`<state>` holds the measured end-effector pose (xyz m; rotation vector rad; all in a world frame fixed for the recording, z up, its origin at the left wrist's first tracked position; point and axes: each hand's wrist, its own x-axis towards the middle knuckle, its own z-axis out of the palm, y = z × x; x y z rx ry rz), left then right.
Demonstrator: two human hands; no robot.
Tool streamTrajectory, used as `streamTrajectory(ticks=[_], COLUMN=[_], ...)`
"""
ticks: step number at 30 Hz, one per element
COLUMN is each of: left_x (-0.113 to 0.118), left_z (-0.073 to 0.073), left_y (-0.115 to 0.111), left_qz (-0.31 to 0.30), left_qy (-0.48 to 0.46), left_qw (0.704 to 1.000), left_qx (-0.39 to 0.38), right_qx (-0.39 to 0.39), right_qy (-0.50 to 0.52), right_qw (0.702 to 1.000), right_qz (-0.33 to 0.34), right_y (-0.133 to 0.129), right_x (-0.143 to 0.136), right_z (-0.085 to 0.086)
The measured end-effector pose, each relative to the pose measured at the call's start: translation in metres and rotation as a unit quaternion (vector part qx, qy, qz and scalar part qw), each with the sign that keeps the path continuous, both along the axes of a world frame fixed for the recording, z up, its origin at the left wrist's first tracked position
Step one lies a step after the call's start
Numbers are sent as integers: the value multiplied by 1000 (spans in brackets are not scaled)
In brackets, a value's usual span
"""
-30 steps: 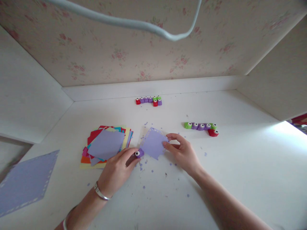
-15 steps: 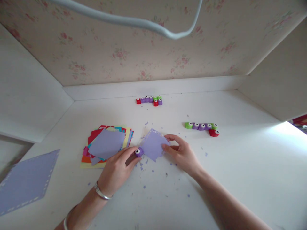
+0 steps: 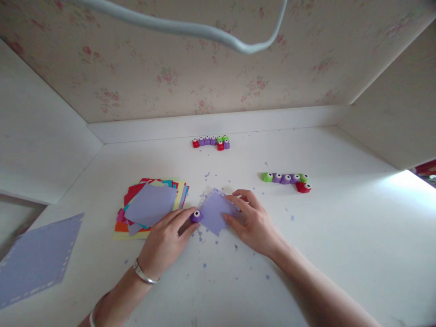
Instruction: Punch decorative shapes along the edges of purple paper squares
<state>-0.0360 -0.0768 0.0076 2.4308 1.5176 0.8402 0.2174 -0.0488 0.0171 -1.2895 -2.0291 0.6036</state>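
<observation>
Between the fingertips of my left hand (image 3: 167,236) is a small purple craft punch (image 3: 196,215) with a star on its white button. The punch is at the left corner of a purple paper square (image 3: 217,212), which has small holes along its upper edges. My right hand (image 3: 254,222) rests on the right side of that paper, fingers apart and fingertips on its surface. Whether the paper's corner is inside the punch, I cannot tell. Small purple punched-out bits lie around the paper.
A stack of coloured papers (image 3: 153,204) lies beside my left hand. At the far left is a larger purple sheet (image 3: 44,259) with holed edges. Several punches stand in a row (image 3: 207,141) near the wall, with another row (image 3: 286,179) at the right.
The purple paper has shifted slightly down and turned a little. My right hand has moved left onto it and its fingers have spread. The punch in my left hand is tilted more upright.
</observation>
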Motion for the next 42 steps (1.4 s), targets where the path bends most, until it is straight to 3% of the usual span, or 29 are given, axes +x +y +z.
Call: streamTrajectory(ticks=[3,7,34,42], left_x=[0,-1,5,5], left_z=[1,4,6,8], left_y=[0,0,5,2], left_qz=[-2,-5,-12,-3], left_qy=[1,15,31,18], left_qw=[1000,1000,999,1000], left_qx=[-2,4,24,-14], right_qx=[77,79,68,69], right_qy=[-88,-139,-119,-118], right_qw=[992,979,983,983], right_qz=[52,125,121,122], right_y=[-1,0,0,0], right_x=[2,5,3,3], right_z=[1,-1,-1,0])
